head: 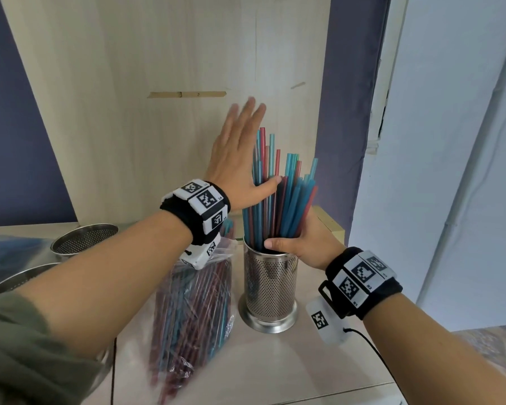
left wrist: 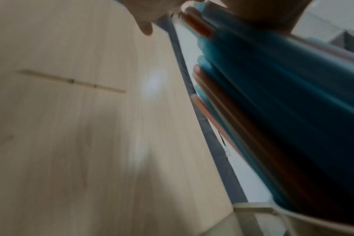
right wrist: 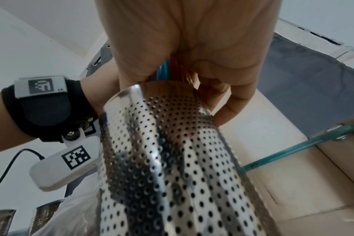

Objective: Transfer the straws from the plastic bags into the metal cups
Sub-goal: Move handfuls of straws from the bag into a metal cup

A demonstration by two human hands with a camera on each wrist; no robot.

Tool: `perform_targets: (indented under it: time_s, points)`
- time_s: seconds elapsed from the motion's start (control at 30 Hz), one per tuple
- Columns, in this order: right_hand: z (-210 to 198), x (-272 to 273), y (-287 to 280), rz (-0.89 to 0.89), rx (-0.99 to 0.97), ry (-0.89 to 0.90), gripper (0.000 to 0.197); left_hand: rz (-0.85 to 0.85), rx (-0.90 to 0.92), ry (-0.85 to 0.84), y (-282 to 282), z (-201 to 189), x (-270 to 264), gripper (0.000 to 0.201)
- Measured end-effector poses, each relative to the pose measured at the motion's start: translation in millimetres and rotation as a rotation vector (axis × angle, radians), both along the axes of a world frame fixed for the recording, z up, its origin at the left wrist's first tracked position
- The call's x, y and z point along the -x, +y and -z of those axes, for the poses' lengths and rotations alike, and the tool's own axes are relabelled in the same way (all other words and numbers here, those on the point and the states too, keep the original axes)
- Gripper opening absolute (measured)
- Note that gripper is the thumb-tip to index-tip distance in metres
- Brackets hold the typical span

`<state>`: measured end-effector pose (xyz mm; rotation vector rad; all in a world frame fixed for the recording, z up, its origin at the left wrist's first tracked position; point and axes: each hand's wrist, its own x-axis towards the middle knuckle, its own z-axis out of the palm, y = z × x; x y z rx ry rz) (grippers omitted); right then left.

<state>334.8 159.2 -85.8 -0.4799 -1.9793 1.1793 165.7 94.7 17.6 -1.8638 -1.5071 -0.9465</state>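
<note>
The left hand is raised with straight fingers pointing up and the thumb spread out to the right side. The right hand is lower, its fingers curled inward and its thumb stretched to the left. Both forearms reach forward, each wrist wearing a black band.

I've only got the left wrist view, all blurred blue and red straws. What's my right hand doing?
Observer: Your right hand grips the bundle of straws just above the rim of the perforated metal cup.
Operator: Is the cup standing?
Observer: Yes, upright on the table, with the straws fanning out of its top.
Operator: Any straws left to move?
Observer: A plastic bag of straws lies just left of the cup, under your left wrist.
Operator: And my left hand?
Observer: The left hand is flat, fingers straight, thumb against the straws' left side.
</note>
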Motion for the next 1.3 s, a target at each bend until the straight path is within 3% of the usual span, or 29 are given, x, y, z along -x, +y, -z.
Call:
perform_targets:
  time_s: [0.17,0.27,0.37,0.5,0.63,0.73,0.83,0.93,1.03,1.17,1.3]
  points:
    - [-4,-1,-3,0.001,-0.005,-0.013,0.090,0.133,0.082,-0.003,-6,10,1,0.067]
    - [-10,-1,-8,0.021,-0.066,0.022,0.079,0.187,0.118,-0.041,-12,26,1,0.054]
    - [-13,-4,-13,0.047,-0.143,0.061,0.080,0.212,0.084,-0.113,-18,35,5,0.063]
    - [-13,-6,-16,0.154,-0.229,0.089,0.100,0.194,0.078,-0.168,-26,38,15,0.068]
    - [-15,-4,-15,0.297,-0.520,0.008,0.074,0.191,0.169,-0.072,-32,44,18,0.055]
    - [-22,-6,-22,0.499,-0.554,-0.036,0.086,0.157,0.184,-0.117,-38,41,19,0.063]
    - [-47,-11,-31,0.608,-0.661,-0.064,0.101,0.102,0.145,-0.287,-49,37,19,0.065]
    - [-74,-14,-34,0.548,-0.738,-0.287,0.095,-0.008,0.153,-0.421,-68,42,25,0.064]
    - [-85,-16,-36,0.410,-0.675,-0.507,0.083,-0.172,0.306,-0.433,-90,63,40,0.070]
    - [-92,-12,-37,0.402,-0.736,-0.400,0.099,-0.355,0.514,-0.340,-110,96,53,0.085]
    - [-96,-2,-38,0.369,-0.776,-0.509,0.107,-0.403,0.571,-0.260,-116,107,52,0.090]
